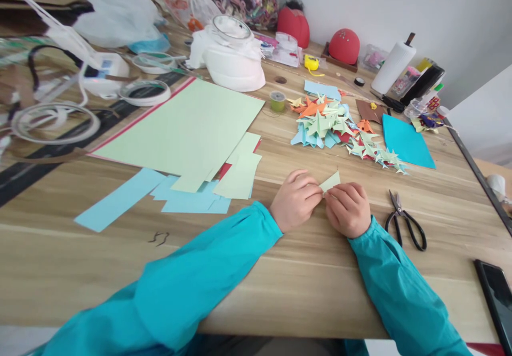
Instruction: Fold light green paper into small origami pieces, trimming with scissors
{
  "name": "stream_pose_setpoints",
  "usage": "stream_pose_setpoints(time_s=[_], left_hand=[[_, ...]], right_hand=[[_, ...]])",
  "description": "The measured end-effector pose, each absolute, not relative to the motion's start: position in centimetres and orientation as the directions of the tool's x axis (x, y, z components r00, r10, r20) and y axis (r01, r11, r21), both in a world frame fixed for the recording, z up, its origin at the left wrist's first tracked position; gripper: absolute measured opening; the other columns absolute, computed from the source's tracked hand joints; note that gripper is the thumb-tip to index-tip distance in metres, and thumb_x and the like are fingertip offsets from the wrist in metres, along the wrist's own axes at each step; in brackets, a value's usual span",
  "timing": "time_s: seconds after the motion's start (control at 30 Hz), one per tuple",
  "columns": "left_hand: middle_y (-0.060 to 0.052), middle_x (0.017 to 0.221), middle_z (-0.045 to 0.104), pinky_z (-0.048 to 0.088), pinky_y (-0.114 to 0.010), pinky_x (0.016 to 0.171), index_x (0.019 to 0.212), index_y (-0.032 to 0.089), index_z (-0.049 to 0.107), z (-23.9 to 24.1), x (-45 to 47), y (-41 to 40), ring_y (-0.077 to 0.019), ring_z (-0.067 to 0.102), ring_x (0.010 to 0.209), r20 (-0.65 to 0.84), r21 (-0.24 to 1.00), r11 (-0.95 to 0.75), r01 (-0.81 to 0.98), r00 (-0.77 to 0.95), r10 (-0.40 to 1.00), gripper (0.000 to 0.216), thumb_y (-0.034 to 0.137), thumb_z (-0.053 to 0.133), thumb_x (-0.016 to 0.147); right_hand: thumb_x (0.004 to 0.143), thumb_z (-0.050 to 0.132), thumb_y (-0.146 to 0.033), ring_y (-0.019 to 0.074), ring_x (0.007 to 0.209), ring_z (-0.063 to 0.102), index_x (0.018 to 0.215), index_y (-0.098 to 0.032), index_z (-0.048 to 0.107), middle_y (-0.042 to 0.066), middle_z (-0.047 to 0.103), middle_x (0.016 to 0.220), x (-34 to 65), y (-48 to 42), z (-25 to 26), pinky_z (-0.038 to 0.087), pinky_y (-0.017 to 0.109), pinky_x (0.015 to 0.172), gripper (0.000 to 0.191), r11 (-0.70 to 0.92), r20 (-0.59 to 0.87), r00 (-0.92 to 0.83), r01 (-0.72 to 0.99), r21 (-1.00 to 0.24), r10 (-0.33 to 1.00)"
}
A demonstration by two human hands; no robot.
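Both my hands meet at a small piece of pale green paper (331,181) just above the middle of the table. My left hand (296,201) has its fingers closed on the paper's left end. From the right, my right hand (349,209) pinches the same paper; a pointed flap sticks up between the two hands, and its lower part is hidden by the fingers. Black-handled scissors (400,220) lie to the right of my right hand. Beyond my hands is a pile of folded paper stars (320,121) in green, orange, blue and red.
Large green sheets (180,126) lie at left, with blue paper strips (120,200) and green pieces (240,177) before them. A turquoise sheet (408,141) is at right, a phone (496,297) near the front right edge. Thread spool (277,101), tape measure (311,63) and cable coils (56,124) stand farther back.
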State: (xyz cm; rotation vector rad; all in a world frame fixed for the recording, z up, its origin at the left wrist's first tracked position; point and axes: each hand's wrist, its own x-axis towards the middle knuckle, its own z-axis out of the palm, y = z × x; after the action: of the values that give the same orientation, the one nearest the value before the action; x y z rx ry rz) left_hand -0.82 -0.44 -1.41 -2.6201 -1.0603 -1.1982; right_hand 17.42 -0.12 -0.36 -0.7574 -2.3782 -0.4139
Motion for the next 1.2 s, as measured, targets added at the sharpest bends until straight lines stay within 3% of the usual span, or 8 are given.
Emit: stream_pose_setpoints(time_s=[0.67,0.9,1.07,1.2], left_hand=[[0.002,0.080,0.072,0.031,-0.044,0.098,0.080,0.023,0.067,-1.4,-2.1,0.3,-0.0168,0.059,0.090,0.656,0.245,-0.699,0.672,0.416,0.630,0.025,0.012,0.046,0.085],[0.001,0.080,0.072,0.033,-0.044,0.096,0.078,0.023,0.067,-1.6,-2.6,0.7,-0.0174,0.059,0.087,0.689,0.290,-0.675,0.679,0.341,0.639,0.022,0.012,0.048,0.083],[0.000,0.079,0.071,0.036,-0.042,0.095,0.080,0.020,0.067,-1.4,-1.9,0.4,-0.0169,0.058,0.085,0.711,0.250,-0.730,0.637,0.391,0.584,0.020,0.012,0.049,0.083],[-0.001,0.079,0.070,0.038,-0.040,0.094,0.079,0.018,0.066,-1.3,-1.3,0.1,-0.0162,0.058,0.084,0.715,0.169,-0.748,0.642,0.442,0.541,0.019,0.012,0.049,0.083]], right_hand=[[0.073,0.060,-0.014,0.0198,0.078,0.062,0.074,-0.021,0.067,0.004,0.071,0.077,19.1,1.3,-1.2,0.046,0.035,0.073,0.010,0.698,0.697,-0.444,0.707,-0.114,0.563],[0.075,0.058,-0.014,0.0214,0.075,0.061,0.075,-0.019,0.067,0.007,0.069,0.073,19.7,1.6,-1.5,0.049,0.036,0.068,0.010,0.609,0.770,-0.209,0.744,-0.275,0.603],[0.076,0.061,-0.015,0.0221,0.089,0.060,0.093,-0.018,0.066,0.008,0.070,0.090,18.1,0.6,-1.0,0.047,0.037,0.077,0.018,0.714,0.698,-0.437,0.684,-0.153,0.568],[0.077,0.060,-0.011,0.0201,0.088,0.060,0.089,-0.018,0.065,0.006,0.071,0.088,17.1,0.3,-1.1,0.045,0.035,0.079,0.014,0.772,0.671,-0.558,0.634,-0.035,0.488]])
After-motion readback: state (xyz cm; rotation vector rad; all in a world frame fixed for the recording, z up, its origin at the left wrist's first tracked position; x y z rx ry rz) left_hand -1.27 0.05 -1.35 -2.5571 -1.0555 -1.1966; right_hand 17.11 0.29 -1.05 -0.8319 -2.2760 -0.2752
